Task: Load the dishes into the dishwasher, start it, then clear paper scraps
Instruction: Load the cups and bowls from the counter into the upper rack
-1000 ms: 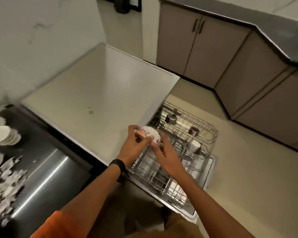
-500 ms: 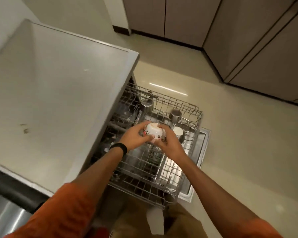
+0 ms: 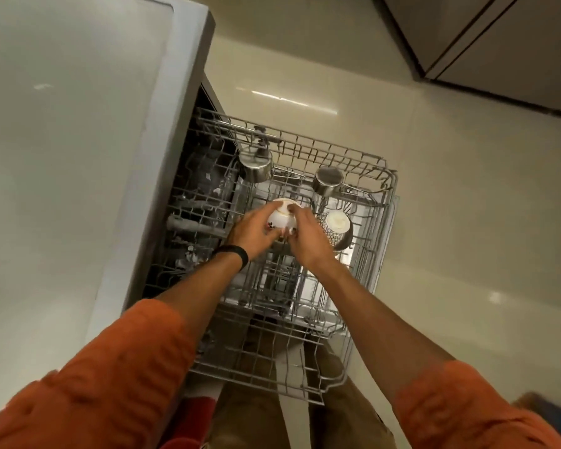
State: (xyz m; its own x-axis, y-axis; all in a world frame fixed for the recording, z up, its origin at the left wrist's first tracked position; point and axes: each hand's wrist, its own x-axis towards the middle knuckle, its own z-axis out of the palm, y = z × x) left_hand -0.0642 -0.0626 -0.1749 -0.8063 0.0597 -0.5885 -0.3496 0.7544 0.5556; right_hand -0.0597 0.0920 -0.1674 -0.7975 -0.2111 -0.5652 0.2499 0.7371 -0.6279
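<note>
Left hand (image 3: 255, 233) and right hand (image 3: 306, 236) both closed around a white bowl (image 3: 281, 215), inverted, held over the rack (image 3: 363, 176). Patterned bowl (image 3: 336, 226) sits just right of the right hand.

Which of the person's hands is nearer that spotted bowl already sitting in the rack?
Right. The right hand lies just beside the spotted bowl; the left hand is farther, across the held white bowl.

Glossy cream floor (image 3: 450, 222) meets grey-brown cabinets (image 3: 499, 37).
</note>
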